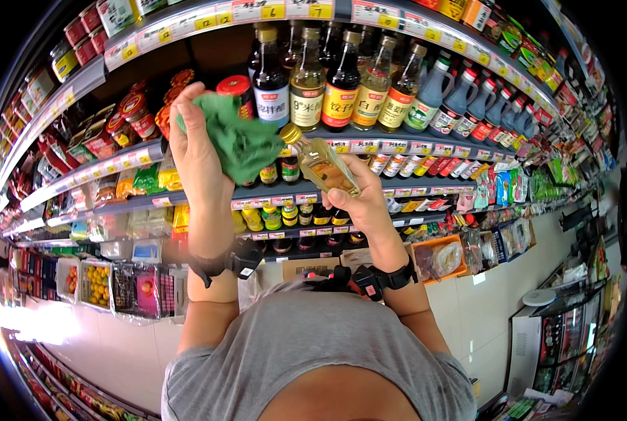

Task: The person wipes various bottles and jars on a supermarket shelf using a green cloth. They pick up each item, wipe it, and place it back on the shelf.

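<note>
A crumpled green cloth (239, 139) is in my left hand (195, 152), which is raised with its palm turned toward the right. In my right hand (363, 192) is a small glass bottle (321, 163) of pale yellow liquid with a gold cap, tilted up to the left. The cloth and the bottle's cap are close together; I cannot tell whether they touch. Just behind stand vinegar bottles in a row, among them a dark one with a pale blue label (271, 94) and a light one with a cream label (307, 100). A red-lidded jar (235, 87) is partly covered by the cloth.
Blue plastic sauce bottles (432, 94) with handles continue the row rightward. Price strips (287, 10) edge the shelf above. Lower shelves hold small jars and bottles (271, 216). Fruit crates (97, 281) stand lower left, an orange box (439, 258) lower right, on the tiled floor (482, 316).
</note>
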A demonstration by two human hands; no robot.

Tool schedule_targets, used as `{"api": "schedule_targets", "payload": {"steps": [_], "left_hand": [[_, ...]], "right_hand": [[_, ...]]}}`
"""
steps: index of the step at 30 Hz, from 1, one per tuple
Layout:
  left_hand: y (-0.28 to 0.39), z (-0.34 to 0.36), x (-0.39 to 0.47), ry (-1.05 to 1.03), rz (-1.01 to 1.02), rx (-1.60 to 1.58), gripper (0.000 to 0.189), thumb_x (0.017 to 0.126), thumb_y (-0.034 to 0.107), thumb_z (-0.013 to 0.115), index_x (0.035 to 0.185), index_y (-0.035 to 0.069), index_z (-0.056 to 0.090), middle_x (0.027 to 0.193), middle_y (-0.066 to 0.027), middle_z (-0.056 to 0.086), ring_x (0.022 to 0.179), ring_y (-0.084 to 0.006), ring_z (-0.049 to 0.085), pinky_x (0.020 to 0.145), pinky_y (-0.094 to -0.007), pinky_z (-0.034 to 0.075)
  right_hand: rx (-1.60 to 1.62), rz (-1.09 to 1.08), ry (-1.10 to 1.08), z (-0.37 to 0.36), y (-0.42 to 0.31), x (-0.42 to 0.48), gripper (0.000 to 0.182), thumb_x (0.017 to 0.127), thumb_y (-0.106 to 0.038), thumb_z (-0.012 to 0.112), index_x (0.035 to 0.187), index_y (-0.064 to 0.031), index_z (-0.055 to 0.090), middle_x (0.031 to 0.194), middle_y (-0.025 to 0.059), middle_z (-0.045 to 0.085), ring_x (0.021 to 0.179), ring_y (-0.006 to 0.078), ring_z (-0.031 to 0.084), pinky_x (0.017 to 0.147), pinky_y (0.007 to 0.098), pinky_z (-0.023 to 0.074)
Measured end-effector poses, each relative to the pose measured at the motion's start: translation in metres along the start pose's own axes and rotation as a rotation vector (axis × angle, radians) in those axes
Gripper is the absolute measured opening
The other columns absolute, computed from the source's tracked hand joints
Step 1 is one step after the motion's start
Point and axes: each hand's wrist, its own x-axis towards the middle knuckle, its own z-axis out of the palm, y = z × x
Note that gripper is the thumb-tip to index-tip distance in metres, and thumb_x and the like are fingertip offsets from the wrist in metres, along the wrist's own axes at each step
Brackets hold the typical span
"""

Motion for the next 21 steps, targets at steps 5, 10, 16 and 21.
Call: {"api": "schedule_targets", "payload": {"steps": [5,10,16,21], "left_hand": [[-0.002,0.009,-0.026,-0.361,0.070,0.184,0.046,0.093,0.040,0.046,0.119,0.001,0.043,0.105,-0.0085,0.055,0.095,-0.0128,0.052,0.083,-0.0272,0.042],[-0.009,0.003,-0.029,-0.352,0.070,0.269,0.040,0.092,0.033,0.052,0.115,0.001,0.044,0.098,-0.0071,0.058,0.088,-0.0104,0.054,0.078,-0.0231,0.043],[-0.019,0.003,-0.025,-0.236,-0.189,-0.199,0.048,0.093,0.040,0.042,0.121,0.002,0.038,0.104,-0.0169,0.058,0.095,-0.0279,0.059,0.082,-0.0390,0.051],[-0.023,0.014,-0.031,-0.214,-0.264,-0.417,0.067,0.090,0.056,0.032,0.132,0.003,0.031,0.122,-0.0204,0.048,0.113,-0.0311,0.049,0.094,-0.0435,0.042]], "right_hand": [[-0.296,-0.113,0.062,0.019,-0.010,-0.004,0.051,0.076,-0.025,0.073,0.114,0.0011,0.050,0.094,0.0038,0.059,0.082,0.0102,0.054,0.074,0.0244,0.0454],[-0.423,-0.213,0.049,0.021,-0.011,-0.006,0.050,0.077,-0.026,0.072,0.113,0.0017,0.051,0.096,0.0064,0.060,0.082,0.0116,0.055,0.074,0.0253,0.0457],[0.246,0.098,-0.167,0.011,-0.001,-0.004,0.053,0.078,-0.031,0.069,0.113,0.0018,0.049,0.084,0.0092,0.059,0.059,0.0085,0.049,0.050,0.0208,0.0397],[0.306,0.076,-0.115,0.020,-0.008,0.002,0.056,0.079,-0.039,0.067,0.112,0.0016,0.048,0.076,0.0082,0.057,0.053,0.0068,0.045,0.043,0.0187,0.0332]]}}
